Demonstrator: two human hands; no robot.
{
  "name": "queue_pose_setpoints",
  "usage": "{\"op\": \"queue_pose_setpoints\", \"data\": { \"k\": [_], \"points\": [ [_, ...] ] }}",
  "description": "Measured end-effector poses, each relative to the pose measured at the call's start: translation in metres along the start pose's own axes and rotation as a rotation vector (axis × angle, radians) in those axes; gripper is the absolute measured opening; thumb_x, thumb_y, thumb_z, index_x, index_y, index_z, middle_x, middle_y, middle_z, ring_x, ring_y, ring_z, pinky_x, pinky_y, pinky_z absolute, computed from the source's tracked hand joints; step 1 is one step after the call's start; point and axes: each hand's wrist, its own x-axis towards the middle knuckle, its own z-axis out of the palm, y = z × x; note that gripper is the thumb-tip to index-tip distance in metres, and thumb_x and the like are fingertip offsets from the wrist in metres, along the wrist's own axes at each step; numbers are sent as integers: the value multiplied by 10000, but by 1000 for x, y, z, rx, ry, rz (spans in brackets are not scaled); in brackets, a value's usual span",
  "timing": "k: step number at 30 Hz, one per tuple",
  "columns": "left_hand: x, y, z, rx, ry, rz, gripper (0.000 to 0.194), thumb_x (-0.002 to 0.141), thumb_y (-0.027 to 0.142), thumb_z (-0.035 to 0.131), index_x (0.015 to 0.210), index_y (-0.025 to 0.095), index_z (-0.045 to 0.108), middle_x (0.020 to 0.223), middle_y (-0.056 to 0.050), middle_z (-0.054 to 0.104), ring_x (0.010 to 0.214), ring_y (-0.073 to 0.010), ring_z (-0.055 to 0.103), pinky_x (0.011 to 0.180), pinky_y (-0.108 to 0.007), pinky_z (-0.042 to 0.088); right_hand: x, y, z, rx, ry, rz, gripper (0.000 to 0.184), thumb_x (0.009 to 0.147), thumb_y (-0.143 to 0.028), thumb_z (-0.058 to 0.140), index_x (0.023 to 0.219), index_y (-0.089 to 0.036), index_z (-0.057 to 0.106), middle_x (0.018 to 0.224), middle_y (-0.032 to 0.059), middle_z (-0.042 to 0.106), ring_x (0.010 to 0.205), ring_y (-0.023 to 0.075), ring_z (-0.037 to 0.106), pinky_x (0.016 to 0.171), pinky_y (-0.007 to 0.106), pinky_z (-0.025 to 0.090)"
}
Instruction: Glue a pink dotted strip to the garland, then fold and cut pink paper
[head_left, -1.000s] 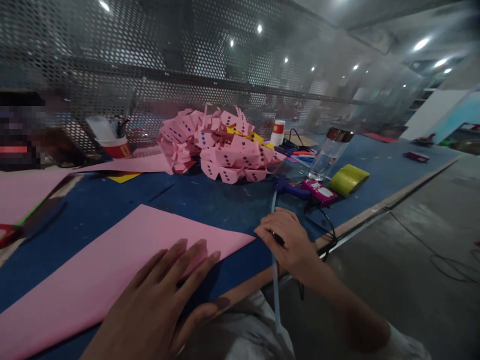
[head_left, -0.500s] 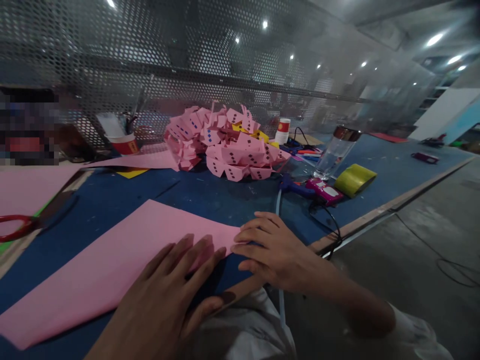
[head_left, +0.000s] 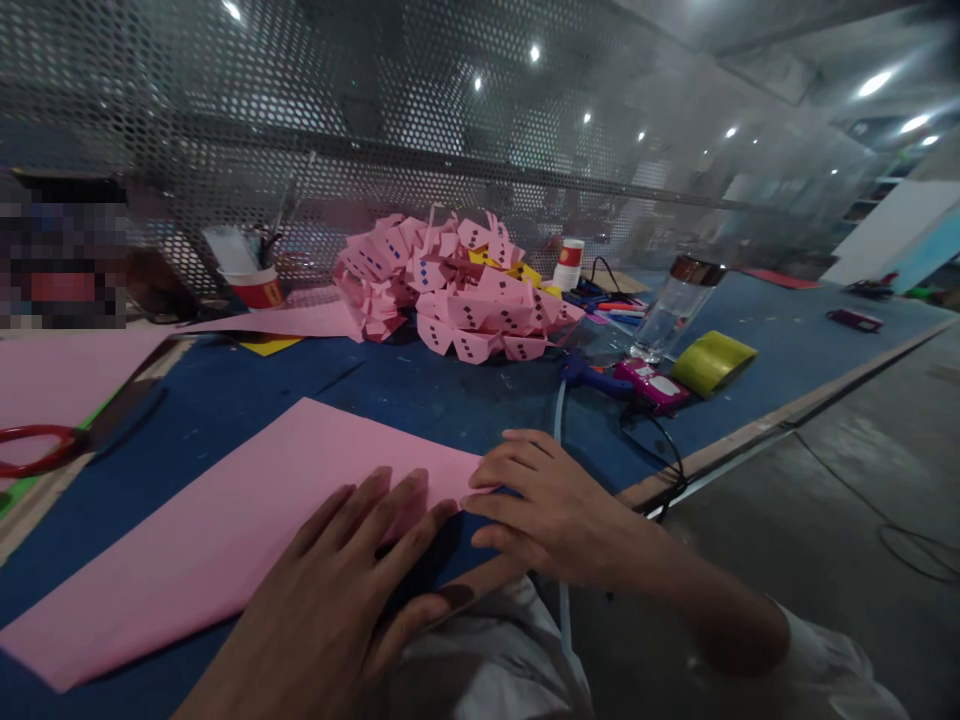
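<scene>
A large sheet of pink paper, seemingly folded, lies on the blue tabletop, narrowing to a tip at its right end. Flat on its near edge rests my left hand, fingers spread and thumb out by the table edge. My right hand touches the pointed right end with outstretched fingertips, which hide the tip. Just beyond that hand is a blue and magenta glue gun; its long pale glue stick passes behind the hand and hangs over the edge.
Pink folded paper pieces are heaped at the back. A glass bottle and a yellow tape roll stand right of centre. Red-handled scissors lie at left. Paper cups line the perforated metal screen. A cord crosses the front edge.
My right hand has moved left from beside the glue stick onto the paper's tip, its curled fingers straightening. My left hand stays flat on the paper. The view has turned slightly left.
</scene>
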Motion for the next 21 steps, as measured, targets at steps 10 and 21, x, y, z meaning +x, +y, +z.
{"op": "queue_pose_setpoints", "data": {
  "k": [10,21],
  "points": [
    [2,-1,-1,12,25,25,651,931,661,549,1512,376,477,1530,-75,550,1385,-370,505,1088,-555,421,-1,1,4,-25,-37,-14,274,1046,-381,517,1174,-214,692,1144,59,704,1133,194,597,1145,457,378],
    [2,0,0,20,16,24,616,943,647,538,1500,386,496,1510,-96,565,1367,-389,516,1077,-580,407,-2,-5,3,-148,-27,-72,301,1039,-402,525,1191,-193,681,1157,72,718,1213,242,575,1164,503,349]
  ]
}}
